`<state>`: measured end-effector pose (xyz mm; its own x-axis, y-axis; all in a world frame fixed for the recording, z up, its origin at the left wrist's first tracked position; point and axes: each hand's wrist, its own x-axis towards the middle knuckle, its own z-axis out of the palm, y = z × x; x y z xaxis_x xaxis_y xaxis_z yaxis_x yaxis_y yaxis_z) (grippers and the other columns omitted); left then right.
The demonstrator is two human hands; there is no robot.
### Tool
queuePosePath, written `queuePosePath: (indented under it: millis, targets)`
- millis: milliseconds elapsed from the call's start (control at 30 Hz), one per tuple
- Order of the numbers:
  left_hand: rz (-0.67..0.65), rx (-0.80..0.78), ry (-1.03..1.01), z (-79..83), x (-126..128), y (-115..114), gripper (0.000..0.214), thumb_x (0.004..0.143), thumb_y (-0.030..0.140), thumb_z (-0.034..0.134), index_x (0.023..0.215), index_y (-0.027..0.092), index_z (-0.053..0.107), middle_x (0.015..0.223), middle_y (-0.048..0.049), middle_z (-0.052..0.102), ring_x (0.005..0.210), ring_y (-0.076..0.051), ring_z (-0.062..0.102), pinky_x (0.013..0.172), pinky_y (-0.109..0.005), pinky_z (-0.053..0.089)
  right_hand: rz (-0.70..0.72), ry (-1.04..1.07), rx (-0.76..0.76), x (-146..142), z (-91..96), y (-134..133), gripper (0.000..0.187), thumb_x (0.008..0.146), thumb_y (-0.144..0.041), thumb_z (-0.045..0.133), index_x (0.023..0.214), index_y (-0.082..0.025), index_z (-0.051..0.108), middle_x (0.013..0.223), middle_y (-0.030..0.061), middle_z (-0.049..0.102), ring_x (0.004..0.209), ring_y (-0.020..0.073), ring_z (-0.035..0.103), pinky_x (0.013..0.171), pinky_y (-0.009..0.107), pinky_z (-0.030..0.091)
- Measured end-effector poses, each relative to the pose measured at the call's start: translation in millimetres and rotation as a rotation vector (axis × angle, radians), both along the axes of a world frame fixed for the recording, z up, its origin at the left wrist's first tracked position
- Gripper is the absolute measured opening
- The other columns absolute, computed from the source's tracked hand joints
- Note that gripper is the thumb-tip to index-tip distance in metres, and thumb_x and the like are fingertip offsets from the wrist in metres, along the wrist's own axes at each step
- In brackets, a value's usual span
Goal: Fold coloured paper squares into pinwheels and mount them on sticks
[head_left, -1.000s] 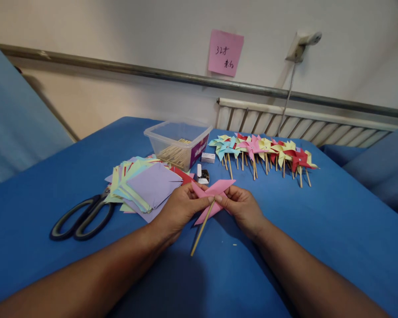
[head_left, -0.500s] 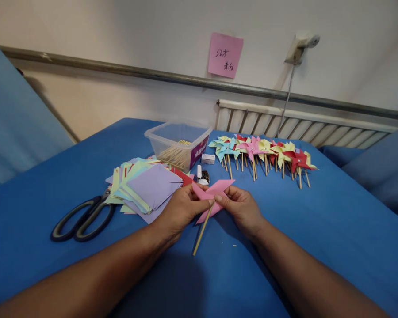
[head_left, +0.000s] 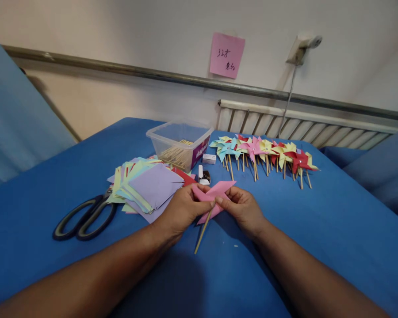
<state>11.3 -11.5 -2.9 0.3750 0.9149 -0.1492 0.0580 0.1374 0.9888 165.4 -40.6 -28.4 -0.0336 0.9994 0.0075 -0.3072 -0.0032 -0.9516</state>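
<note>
Between my two hands is a pink paper pinwheel (head_left: 215, 190), with a thin wooden stick (head_left: 201, 236) slanting down from its middle toward me. My left hand (head_left: 184, 207) pinches it from the left, thumb near the centre. From the other side my right hand (head_left: 243, 207) grips it, its thumb tip close to the left thumb. The thumbs hide the point where stick and paper meet. Just beyond the pinwheel lies a small opened box (head_left: 204, 176) with dark, shiny contents too small to name. Left of my left hand is a stack of coloured paper squares (head_left: 155, 183).
Black-handled scissors (head_left: 86, 218) lie partly under the paper stack. Behind it stands a clear plastic tub (head_left: 177, 152) of wooden sticks, beside a small white box (head_left: 209, 159). Several finished pinwheels (head_left: 265, 152) lie at the back right of the blue table cover (head_left: 318, 229). A radiator (head_left: 305, 119) is beyond.
Almost nothing differs. The whole view has shifted very slightly, and both hands keep the same hold on the pink pinwheel.
</note>
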Motion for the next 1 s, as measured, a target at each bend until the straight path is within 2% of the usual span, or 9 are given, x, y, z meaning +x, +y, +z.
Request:
queuePosePath:
  millis: [433,667,867,1000]
  targets:
    - [0.02,0.033,0.032,2.8,0.8,-0.4,0.029,0.06,0.025,0.075,0.085,0.015,0.062,0.071,-0.0019,0.066,0.062,-0.015,0.059,0.058,-0.026,0.044,-0.019,-0.003,0.007,-0.2,-0.2,0.4,0.025,0.067,-0.032,0.077,0.084,-0.015,0.069,0.075,0.0004,0.068,0.065,0.0106,0.057,0.067,0.026,0.044]
    - [0.012,0.053,0.017,-0.2,1.9,-0.1,0.029,0.062,0.025,0.074,0.087,0.015,0.063,0.078,-0.0042,0.068,0.069,-0.018,0.062,0.063,-0.028,0.046,-0.042,0.014,-0.003,-1.1,-2.1,0.7,0.023,0.066,-0.031,0.077,0.079,-0.015,0.068,0.072,-0.0006,0.067,0.063,0.0094,0.055,0.065,0.025,0.042]
    - [0.009,0.054,0.043,0.2,1.1,0.9,0.027,0.062,0.025,0.074,0.084,0.016,0.061,0.07,-0.0012,0.065,0.061,-0.015,0.059,0.057,-0.026,0.044,-0.058,-0.023,0.012,-2.7,0.3,-0.6,0.027,0.065,-0.034,0.077,0.081,-0.014,0.068,0.074,0.0005,0.068,0.064,0.0106,0.056,0.065,0.025,0.043]
    - [0.01,0.044,0.03,0.8,0.7,1.2,0.027,0.062,0.025,0.074,0.084,0.015,0.062,0.072,-0.0015,0.065,0.064,-0.015,0.059,0.059,-0.026,0.044,-0.067,-0.03,0.012,-4.4,-1.9,0.9,0.027,0.065,-0.037,0.077,0.074,-0.015,0.065,0.068,-0.0011,0.064,0.06,0.0096,0.052,0.063,0.025,0.041]
